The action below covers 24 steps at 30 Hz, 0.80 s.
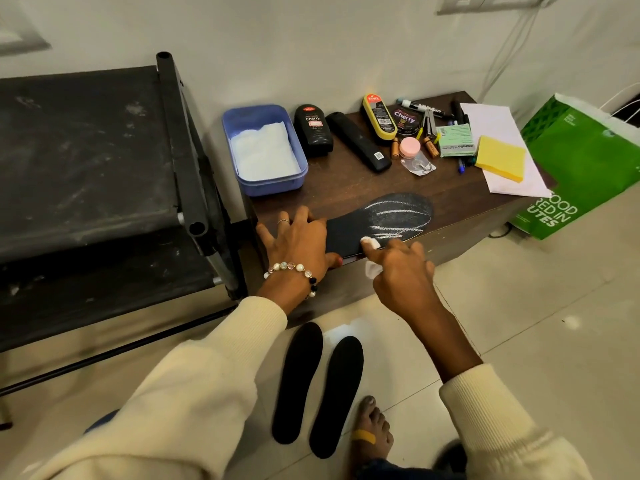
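Note:
A black insole (388, 220) lies flat along the front edge of a low dark wooden table (346, 188), its toe end streaked with white powder. My left hand (298, 239) presses flat on its heel end with spread fingers. My right hand (398, 268) holds a small white wad (370, 242) wrapped round the forefinger tip and touches it to the insole's near edge. Two more black insoles (318, 386) lie side by side on the tiled floor below.
A blue tub (265, 148) of white powder sits at the table's back left. Behind are shoe-polish bottles (313, 129), a black brush (358, 142), batteries, markers, yellow sticky notes (500, 157) and paper. A black rack (104, 161) stands left, a green bag (585, 161) right.

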Motion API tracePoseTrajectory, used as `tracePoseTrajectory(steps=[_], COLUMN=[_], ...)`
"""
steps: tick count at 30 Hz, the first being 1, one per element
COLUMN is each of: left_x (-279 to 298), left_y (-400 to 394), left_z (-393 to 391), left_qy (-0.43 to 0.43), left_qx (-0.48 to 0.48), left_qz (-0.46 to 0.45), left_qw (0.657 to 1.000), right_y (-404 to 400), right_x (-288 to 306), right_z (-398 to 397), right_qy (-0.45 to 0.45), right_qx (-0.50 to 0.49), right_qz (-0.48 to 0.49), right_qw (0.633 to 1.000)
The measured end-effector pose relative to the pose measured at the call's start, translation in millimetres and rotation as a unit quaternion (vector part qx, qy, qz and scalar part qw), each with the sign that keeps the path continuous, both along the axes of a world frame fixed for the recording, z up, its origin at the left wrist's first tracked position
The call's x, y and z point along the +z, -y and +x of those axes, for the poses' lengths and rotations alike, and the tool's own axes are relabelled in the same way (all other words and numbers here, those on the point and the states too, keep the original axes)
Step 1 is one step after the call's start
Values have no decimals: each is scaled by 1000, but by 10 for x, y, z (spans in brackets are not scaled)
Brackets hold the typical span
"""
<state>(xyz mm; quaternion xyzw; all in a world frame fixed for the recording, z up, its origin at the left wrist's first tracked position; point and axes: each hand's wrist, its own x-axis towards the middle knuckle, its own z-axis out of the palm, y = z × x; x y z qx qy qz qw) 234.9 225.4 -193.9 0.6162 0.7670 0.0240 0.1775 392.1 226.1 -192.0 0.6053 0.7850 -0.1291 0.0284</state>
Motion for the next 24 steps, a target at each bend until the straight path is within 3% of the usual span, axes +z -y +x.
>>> tracePoseTrajectory(steps=[3, 8, 13, 18, 24], left_x=[28, 19, 11, -11, -12], left_y=[-13, 16, 1, 21, 2], left_z=[-20, -13, -8, -10, -11], left_qy=[-1, 0, 5, 5, 8], left_qx=[7, 10, 15, 8, 13], left_qz=[-11, -3, -3, 5, 7], left_qw=[1000, 1000, 1000, 1000, 1000], right_y=[28, -52, 16, -74, -14], right_x=[7, 10, -33, -34, -43], right_z=[-54, 96, -84, 84, -115], right_qy=[-20, 36, 5, 43, 27], right_qx=[29, -48, 15, -62, -8], right_qz=[-12, 34, 23, 42, 40], right_qw=[999, 998, 1000, 996, 999])
